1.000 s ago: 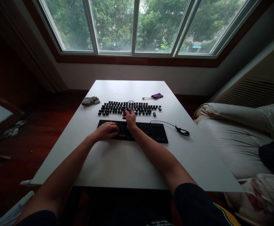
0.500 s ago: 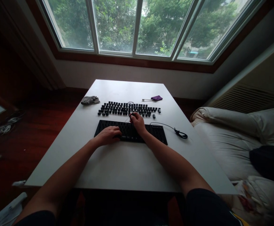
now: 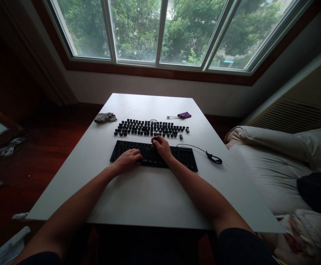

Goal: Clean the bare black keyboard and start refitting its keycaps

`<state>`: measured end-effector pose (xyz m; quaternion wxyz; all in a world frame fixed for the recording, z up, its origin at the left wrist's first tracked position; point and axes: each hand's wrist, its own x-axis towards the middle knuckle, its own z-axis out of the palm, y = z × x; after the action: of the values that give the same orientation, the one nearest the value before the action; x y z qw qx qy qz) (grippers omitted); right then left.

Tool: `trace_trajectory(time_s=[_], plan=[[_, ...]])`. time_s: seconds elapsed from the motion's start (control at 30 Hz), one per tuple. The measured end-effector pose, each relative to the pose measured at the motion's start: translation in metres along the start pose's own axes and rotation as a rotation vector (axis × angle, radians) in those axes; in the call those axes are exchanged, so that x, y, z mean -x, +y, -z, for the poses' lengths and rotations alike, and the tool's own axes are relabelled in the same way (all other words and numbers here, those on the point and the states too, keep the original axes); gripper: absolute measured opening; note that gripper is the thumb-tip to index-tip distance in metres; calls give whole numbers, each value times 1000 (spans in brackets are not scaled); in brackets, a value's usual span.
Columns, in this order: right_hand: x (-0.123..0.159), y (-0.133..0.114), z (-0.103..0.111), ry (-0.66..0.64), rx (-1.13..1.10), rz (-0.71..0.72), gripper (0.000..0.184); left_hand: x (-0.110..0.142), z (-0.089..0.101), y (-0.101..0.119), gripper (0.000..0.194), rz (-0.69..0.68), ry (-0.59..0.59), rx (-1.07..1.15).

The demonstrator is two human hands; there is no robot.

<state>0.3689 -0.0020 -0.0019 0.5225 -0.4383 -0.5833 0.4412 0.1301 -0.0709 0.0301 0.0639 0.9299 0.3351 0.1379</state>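
A black keyboard (image 3: pixel 160 162) with a dark deck lies across the white table. My left hand (image 3: pixel 127 160) grips its front left part, fingers bent over the edge and thumb low at the front. Over the keyboard's back middle is my right hand (image 3: pixel 162 147), its fingers pinched on a small dark keycap puller (image 3: pixel 153 140) with thin wires pointing down to the deck. Whether the wires hold a key is too small to tell. Behind the keyboard stand rows of loose black keycaps (image 3: pixel 138 127).
A grey cloth (image 3: pixel 105 117) lies at the table's back left. A purple pouch (image 3: pixel 184 115) and a thin brush-like stick (image 3: pixel 173 117) lie at the back right. The keyboard's bundled cable (image 3: pixel 214 158) rests to the right. A sofa (image 3: pixel 268 158) stands beside the table (image 3: pixel 149 202).
My right hand has moved down and slightly nearer, bringing the keycap puller from above the keyboard's back edge onto its deck. My left hand stays on the keyboard.
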Motion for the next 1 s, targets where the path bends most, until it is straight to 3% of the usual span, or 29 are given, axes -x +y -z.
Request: trace_trajectory(time_s=[0.53, 1.0], plan=[[-1, 4, 7, -4, 137, -1, 22, 0, -13, -1, 17, -51, 81, 47], [-1, 7, 7, 3, 140, 7, 22, -2, -10, 1, 16, -16, 28, 43]])
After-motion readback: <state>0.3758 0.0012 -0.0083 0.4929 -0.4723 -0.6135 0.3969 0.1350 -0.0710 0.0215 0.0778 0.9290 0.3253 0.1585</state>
